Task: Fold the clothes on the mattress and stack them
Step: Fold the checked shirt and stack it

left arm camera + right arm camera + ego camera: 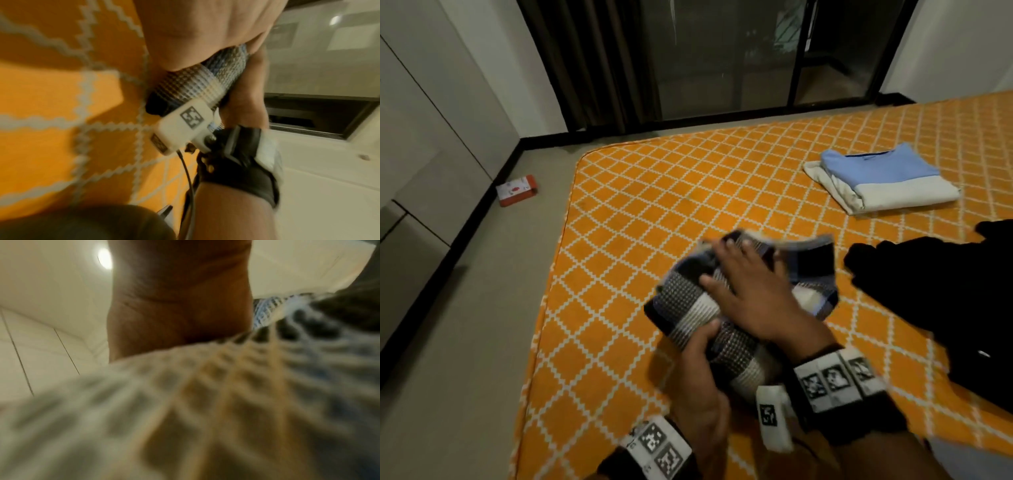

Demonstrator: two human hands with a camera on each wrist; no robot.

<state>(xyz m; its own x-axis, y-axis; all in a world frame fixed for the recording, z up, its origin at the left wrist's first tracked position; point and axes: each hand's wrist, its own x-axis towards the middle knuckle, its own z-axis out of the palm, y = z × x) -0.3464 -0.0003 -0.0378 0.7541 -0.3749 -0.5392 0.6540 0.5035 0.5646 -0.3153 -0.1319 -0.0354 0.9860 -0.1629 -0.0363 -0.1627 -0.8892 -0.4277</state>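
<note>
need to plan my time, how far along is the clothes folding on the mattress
Done: a folded blue and white stack lies on the far side of the mattress. In hand: the checked garment, already folded small, is held off the mattress, the left hand curled round its near end, the right hand spread flat on top. Left: carry it to the stack, then fold the unfolded black garment.

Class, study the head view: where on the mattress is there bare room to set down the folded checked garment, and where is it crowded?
Free: the wide orange stretch of mattress between its far-left corner, the folded stack and the checked garment; also the near-left strip beside the left hand. Crowded: the right side, where the black garment sprawls close to the right hand.
</note>
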